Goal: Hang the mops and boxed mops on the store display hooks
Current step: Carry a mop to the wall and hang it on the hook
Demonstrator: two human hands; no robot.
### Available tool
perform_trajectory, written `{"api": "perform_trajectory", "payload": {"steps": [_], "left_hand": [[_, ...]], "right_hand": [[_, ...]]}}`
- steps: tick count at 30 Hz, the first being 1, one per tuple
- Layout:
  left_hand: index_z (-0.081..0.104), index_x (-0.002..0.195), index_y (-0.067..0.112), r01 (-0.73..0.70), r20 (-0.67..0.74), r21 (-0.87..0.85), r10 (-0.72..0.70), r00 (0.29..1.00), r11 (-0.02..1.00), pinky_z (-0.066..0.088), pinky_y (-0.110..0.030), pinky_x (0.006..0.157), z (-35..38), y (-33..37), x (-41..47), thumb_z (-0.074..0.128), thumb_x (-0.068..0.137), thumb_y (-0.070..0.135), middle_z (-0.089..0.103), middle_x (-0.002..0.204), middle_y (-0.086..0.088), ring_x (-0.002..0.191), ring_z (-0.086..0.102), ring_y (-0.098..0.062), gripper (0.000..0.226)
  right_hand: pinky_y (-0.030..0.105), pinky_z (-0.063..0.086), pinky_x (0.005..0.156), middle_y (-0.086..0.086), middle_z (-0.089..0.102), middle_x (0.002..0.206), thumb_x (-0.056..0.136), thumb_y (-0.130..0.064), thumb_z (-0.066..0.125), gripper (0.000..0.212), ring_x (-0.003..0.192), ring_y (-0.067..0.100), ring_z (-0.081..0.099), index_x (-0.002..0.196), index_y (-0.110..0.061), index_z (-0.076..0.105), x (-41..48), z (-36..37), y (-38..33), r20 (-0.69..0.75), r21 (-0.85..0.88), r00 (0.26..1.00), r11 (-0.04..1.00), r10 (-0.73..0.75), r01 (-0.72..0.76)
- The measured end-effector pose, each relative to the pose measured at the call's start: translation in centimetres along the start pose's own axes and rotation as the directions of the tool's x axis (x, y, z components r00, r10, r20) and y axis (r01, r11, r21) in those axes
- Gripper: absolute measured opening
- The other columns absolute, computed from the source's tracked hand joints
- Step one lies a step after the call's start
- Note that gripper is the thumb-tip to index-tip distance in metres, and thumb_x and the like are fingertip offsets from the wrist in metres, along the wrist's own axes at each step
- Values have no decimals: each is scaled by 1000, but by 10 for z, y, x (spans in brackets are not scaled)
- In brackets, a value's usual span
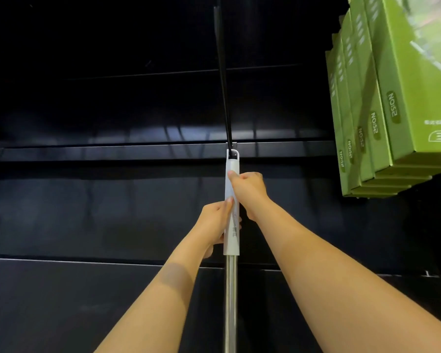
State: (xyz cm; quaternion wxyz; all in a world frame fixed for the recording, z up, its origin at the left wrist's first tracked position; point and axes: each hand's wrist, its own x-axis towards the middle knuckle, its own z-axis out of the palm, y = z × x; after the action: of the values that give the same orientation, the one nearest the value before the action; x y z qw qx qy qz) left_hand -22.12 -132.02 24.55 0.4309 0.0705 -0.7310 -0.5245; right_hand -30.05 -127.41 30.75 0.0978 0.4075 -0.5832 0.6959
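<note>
Black display panel (112, 110), green boxed mops (382, 118) hanging far right.
I see both my left hand (214, 222) and right hand (247, 192) clenched around the mop handle (231, 225), its loop on the black hook (223, 77).

Both bare arms are stretched up and forward, close side by side. The right hand (247, 191) is placed higher, with its fingers curled shut and its thumb laid flat along the front. The left hand (215, 222) is placed just below it, wrapped tight too, with its thumb pointed up near the right hand. Both wrists are kept straight, and the two hands are almost touching.
</note>
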Motion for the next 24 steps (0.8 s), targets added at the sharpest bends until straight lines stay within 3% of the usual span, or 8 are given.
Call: {"api": "perform_trajectory", "payload": {"steps": [2,5,8,12,17,19,21,24], "left_hand": [[57,116,21,1,-2,-20,-1,1000,1000,54,-42,89,1,-4,4,44,102,40,68,106,-9,97,67,-24,27],[58,117,21,5,-10,-50,-6,1000,999,55,-37,79,2,-7,7,46,101,41,69,102,-8,92,68,-22,29],[58,121,19,6,-21,-55,-8,1000,998,55,-39,85,3,-10,10,46,100,42,69,102,-8,93,68,-22,33],[56,123,18,15,-31,-48,-16,999,999,54,-42,88,3,-9,11,47,100,41,68,104,-8,96,67,-24,34],[53,131,15,100,-10,-56,-101,995,993,55,-42,87,-3,-3,0,51,100,37,67,110,-9,99,67,-26,38],[52,132,15,157,-46,-50,-159,986,986,53,-43,93,-9,-6,-13,53,99,36,65,115,-6,104,64,-25,40],[51,130,18,189,-68,7,-188,980,982,48,-42,98,-18,-11,-31,55,97,38,61,123,-4,114,59,-25,39],[57,118,21,119,-142,201,-91,986,972,45,-34,92,-33,-20,-59,58,95,41,59,120,-2,111,57,-20,30]], "right_hand": [[24,42,52,12,64,105,96,-32,57,30,72,15,58,101,-3,60,2,0,2,2,-17,1000,1000,-13,13],[25,44,53,13,63,111,95,-34,58,35,80,19,61,112,-3,61,5,1,4,-3,-10,1000,1000,-3,3],[25,45,54,13,61,117,94,-36,59,38,86,21,62,118,-6,58,6,2,5,0,-16,1000,1000,-1,1],[24,42,53,13,59,119,96,-34,57,38,77,16,56,123,-7,54,5,2,5,12,-24,1000,1000,-3,3],[34,52,76,11,61,110,90,-26,67,34,92,23,62,115,-8,53,-11,-10,3,25,63,993,991,113,-114],[36,55,85,12,63,113,85,-25,74,38,99,25,64,112,-8,53,-25,-22,14,20,93,983,979,182,-183],[36,53,91,12,61,120,83,-30,76,51,108,26,61,121,-5,53,-44,-40,25,10,21,979,979,202,-202],[31,47,89,10,56,132,86,-36,72,63,113,22,55,133,-3,49,-80,-72,27,32,-248,990,960,139,-127]]}}
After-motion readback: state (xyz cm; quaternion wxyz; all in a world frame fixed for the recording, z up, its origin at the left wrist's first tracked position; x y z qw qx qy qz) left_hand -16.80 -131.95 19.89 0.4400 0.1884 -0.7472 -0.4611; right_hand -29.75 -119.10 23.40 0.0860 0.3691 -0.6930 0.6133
